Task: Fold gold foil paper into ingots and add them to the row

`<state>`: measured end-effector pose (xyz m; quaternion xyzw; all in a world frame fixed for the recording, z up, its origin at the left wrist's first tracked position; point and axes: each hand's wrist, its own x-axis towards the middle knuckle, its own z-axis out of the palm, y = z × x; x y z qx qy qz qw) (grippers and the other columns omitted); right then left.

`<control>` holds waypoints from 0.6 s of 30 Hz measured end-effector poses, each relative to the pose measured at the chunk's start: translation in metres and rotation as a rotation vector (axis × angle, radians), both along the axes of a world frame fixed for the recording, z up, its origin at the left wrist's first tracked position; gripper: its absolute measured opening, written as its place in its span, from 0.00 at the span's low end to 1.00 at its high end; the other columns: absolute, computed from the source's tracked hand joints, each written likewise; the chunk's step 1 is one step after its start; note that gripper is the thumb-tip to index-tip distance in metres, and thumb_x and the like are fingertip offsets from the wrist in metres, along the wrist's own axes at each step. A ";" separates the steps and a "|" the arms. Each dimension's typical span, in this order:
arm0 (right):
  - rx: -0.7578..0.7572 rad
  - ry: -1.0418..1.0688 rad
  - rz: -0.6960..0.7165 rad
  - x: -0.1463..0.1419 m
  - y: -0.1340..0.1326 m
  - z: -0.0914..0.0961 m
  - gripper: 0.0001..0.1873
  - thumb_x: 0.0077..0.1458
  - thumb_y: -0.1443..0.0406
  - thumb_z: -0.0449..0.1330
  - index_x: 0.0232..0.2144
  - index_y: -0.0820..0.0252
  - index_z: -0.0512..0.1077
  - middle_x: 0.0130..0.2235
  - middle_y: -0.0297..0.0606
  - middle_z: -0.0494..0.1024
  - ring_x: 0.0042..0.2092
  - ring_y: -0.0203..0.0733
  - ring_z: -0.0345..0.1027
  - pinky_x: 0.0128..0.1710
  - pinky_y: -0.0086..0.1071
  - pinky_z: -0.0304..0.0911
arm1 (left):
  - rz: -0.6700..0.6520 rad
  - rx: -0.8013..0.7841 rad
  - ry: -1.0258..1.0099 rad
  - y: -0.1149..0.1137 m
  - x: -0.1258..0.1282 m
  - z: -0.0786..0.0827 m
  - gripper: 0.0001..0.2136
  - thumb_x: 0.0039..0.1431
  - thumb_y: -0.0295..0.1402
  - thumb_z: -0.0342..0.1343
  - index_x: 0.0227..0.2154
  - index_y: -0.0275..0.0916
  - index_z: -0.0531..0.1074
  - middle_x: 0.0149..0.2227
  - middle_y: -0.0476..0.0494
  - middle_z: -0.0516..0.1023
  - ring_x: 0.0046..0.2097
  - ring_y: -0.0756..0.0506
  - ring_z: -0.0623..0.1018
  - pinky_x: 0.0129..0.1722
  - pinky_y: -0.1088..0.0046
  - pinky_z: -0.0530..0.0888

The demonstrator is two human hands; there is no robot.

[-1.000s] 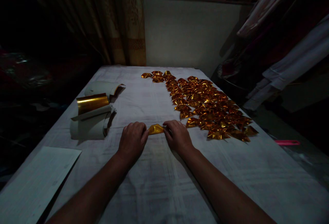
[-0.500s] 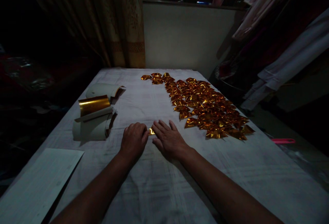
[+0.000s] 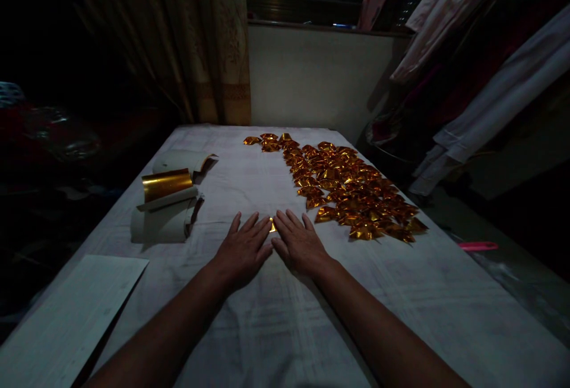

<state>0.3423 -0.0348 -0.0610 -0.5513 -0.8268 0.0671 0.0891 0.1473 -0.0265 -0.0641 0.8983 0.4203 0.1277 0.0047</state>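
Between my two hands a small piece of shiny gold foil paper (image 3: 272, 226) lies on the cloth-covered table (image 3: 267, 328). My left hand (image 3: 243, 248) is flat with fingers spread, its fingertips at the left end of the foil. From the right, my right hand (image 3: 300, 242) lies flat too, its fingers over the other end. Most of the foil is hidden under the fingers. To the right spreads a pile of folded gold foil pieces (image 3: 342, 189), pointed at their ends.
Curled white-backed sheets (image 3: 160, 221) and a gold foil sheet (image 3: 167, 184) lie at the left. A flat white board (image 3: 75, 311) rests near the left edge. Clothes (image 3: 503, 85) hang at the right, and a curtain (image 3: 214, 49) hangs behind the table.
My left hand has opened from a closed pinch and now lies flat, nearer the right hand. Less of the foil shows between the hands. The view has tilted slightly.
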 end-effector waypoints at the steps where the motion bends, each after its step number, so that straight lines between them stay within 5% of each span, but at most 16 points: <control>1: 0.001 0.001 -0.001 0.000 0.000 0.000 0.29 0.69 0.55 0.49 0.67 0.59 0.58 0.70 0.46 0.55 0.71 0.55 0.45 0.67 0.60 0.41 | 0.005 -0.010 0.013 -0.001 0.000 -0.001 0.24 0.71 0.44 0.42 0.66 0.42 0.60 0.66 0.38 0.67 0.69 0.37 0.61 0.67 0.43 0.49; 9: -0.019 0.013 -0.020 -0.002 -0.001 0.004 0.29 0.68 0.55 0.51 0.66 0.59 0.60 0.70 0.44 0.55 0.71 0.57 0.46 0.67 0.60 0.42 | 0.058 0.043 0.034 -0.005 -0.023 -0.004 0.22 0.70 0.40 0.45 0.65 0.44 0.62 0.64 0.40 0.69 0.67 0.36 0.64 0.66 0.43 0.51; 18: 0.038 0.057 -0.034 -0.001 -0.002 0.002 0.26 0.66 0.58 0.54 0.64 0.57 0.63 0.68 0.43 0.61 0.69 0.57 0.49 0.67 0.58 0.44 | 0.047 0.045 0.177 0.024 -0.005 0.036 0.06 0.62 0.32 0.57 0.41 0.42 0.77 0.40 0.42 0.81 0.43 0.39 0.79 0.55 0.52 0.66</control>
